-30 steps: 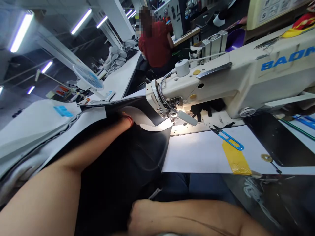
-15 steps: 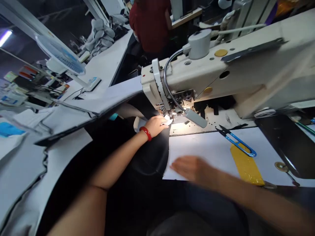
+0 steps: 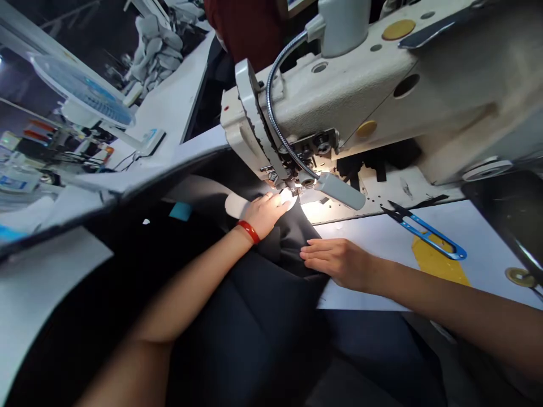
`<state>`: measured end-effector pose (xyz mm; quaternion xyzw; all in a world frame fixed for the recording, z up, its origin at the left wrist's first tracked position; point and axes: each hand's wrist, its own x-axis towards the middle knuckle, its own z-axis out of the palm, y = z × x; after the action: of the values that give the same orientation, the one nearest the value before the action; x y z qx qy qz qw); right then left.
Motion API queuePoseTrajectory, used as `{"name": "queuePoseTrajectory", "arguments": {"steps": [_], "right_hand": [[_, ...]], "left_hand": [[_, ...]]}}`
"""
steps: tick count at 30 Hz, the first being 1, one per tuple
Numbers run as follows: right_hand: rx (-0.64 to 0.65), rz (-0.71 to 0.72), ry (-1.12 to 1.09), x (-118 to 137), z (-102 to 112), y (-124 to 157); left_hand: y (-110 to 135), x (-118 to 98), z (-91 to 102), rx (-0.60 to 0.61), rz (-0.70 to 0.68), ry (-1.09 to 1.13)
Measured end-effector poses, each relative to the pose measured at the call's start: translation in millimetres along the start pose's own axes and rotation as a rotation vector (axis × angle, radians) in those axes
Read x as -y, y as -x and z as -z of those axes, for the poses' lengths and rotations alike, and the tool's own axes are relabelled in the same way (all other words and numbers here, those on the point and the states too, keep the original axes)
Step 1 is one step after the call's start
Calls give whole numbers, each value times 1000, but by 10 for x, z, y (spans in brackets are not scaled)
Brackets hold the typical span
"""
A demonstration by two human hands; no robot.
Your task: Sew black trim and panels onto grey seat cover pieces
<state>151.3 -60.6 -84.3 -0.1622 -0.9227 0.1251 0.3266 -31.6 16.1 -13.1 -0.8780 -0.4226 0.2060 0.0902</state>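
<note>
at the far left a desk fan [image 3: 80,90] stands beyond a broad white cloth [image 3: 51,212] that sags over the counter's left end, with a small blue tag [image 3: 181,211] on the dark fabric beside it. the black fabric [image 3: 250,322] runs from there under both arms and drapes over the counter's near edge. the left hand [image 3: 266,213], a red bangle [image 3: 248,232] on its wrist, lies flat with its grip apart, pressing a curved white piece [image 3: 236,205] just beside the needle of the sewing machine [image 3: 339,96], under its gooseneck lamp [image 3: 339,190]. the right hand [image 3: 335,263] rests on the fabric's edge, grip apart, fingers extended. further right, blue-handled thread snips [image 3: 428,237] lie on the counter [image 3: 365,297] over yellow tape [image 3: 436,260].
</note>
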Motion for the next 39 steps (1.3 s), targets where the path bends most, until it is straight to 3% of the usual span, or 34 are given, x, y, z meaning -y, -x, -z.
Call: {"name": "queuePoseTrajectory", "arguments": {"steps": [2, 4, 9, 12, 19, 23, 30, 39], "right_hand": [[-107, 34, -11, -43, 87, 155], [-120, 51, 5, -71, 114, 185], [0, 49, 65, -105, 98, 108], [11, 86, 150, -141, 100, 93], [116, 145, 350, -239, 25, -13], [187, 166, 423, -241, -10, -102], [193, 87, 436, -163, 5, -270], [230, 64, 402, -200, -79, -279]], "left_hand": [[88, -83, -17, -7, 51, 12], [139, -153, -2, -3, 67, 36], [110, -261, 135, 74, 34, 77], [53, -294, 206, 117, 32, 94], [-51, -358, 260, 127, 106, 80], [-85, -366, 258, 85, 125, 43], [-98, -387, 165, -33, 104, -63], [-111, -511, 105, -112, 122, -51]]}}
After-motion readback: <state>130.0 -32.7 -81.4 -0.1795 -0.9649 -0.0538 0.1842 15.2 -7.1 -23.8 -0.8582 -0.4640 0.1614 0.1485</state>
